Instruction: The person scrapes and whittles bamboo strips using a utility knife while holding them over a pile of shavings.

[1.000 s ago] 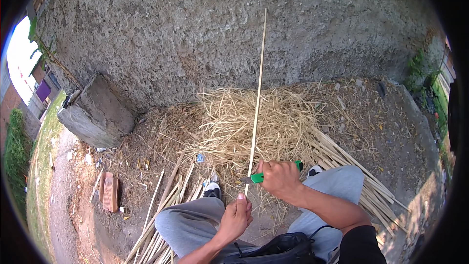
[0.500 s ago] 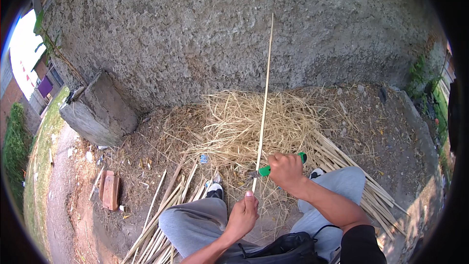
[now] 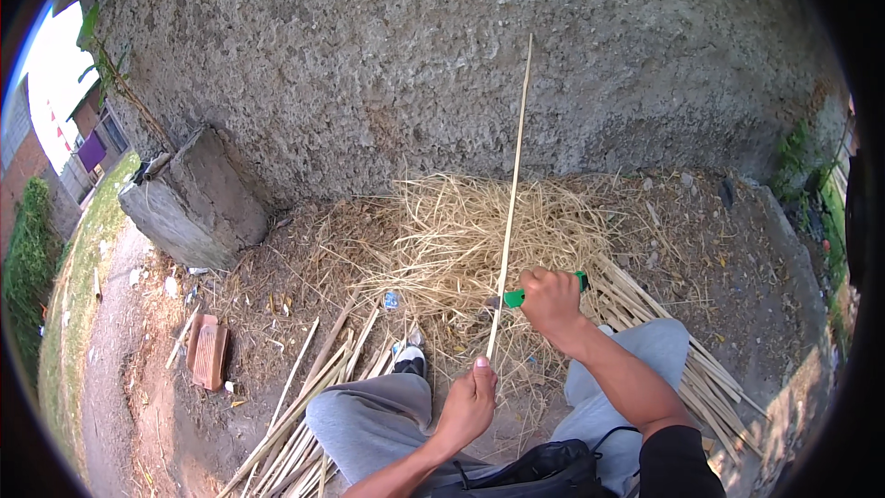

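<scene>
**Pale strip (image 3: 513, 189) held out toward the wall (image 3: 369, 65), knife (image 3: 514, 299) laid against its lower part**

The strip is seen as long, narrow and straw-coloured, with a slight bend along its length and a thinner, pointed far tip. A small kink is shown a little below that tip, and the lower length looks lighter and smoother. It is held above the ground (image 3: 747, 267), slanted a little to the right, its tip seen against the rough grey wall.

The lower end is pinched by the left hand (image 3: 467, 406), with the thumb laid along the top and the fingers curled beneath. The right hand (image 3: 553, 302) is closed in a fist around the knife, whose green handle is left visible on both sides of the knuckles. The short, dark blade is set across the strip just above the left hand; how deeply it bites cannot be told.

Beneath the strip, a tangled heap of curly shavings (image 3: 452, 240) is spread near the ground's far edge, at the foot of the wall. More strips are laid in loose bundles toward the ground's near left and near right corners. By its left edge, a reddish block (image 3: 208, 353) is seen.
</scene>
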`<action>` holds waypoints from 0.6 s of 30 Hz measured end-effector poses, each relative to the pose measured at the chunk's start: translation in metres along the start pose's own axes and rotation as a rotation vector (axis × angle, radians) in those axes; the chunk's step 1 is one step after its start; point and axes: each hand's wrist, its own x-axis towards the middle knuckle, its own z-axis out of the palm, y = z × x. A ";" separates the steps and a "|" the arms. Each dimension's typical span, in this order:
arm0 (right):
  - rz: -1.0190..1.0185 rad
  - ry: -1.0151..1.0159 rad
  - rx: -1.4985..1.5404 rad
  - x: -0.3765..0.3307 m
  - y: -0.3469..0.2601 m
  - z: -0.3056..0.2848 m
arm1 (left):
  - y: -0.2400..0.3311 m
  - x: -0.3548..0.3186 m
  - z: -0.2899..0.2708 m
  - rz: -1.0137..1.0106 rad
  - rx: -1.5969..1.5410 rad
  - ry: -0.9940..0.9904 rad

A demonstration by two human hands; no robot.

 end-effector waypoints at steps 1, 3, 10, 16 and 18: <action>-0.005 0.000 -0.001 0.001 0.000 0.002 | -0.003 0.002 -0.001 0.003 -0.004 0.003; -0.007 -0.035 -0.014 0.004 -0.001 0.003 | -0.008 0.005 -0.005 0.036 0.234 0.056; 0.291 -0.093 -0.074 0.038 0.031 0.000 | 0.013 -0.007 -0.001 -0.101 0.001 -0.037; 0.616 -0.126 -0.070 0.054 0.105 -0.020 | -0.007 -0.002 0.007 -0.074 -0.020 -0.164; 0.598 -0.120 -0.011 0.050 0.100 -0.020 | -0.003 0.000 0.005 -0.123 -0.050 -0.162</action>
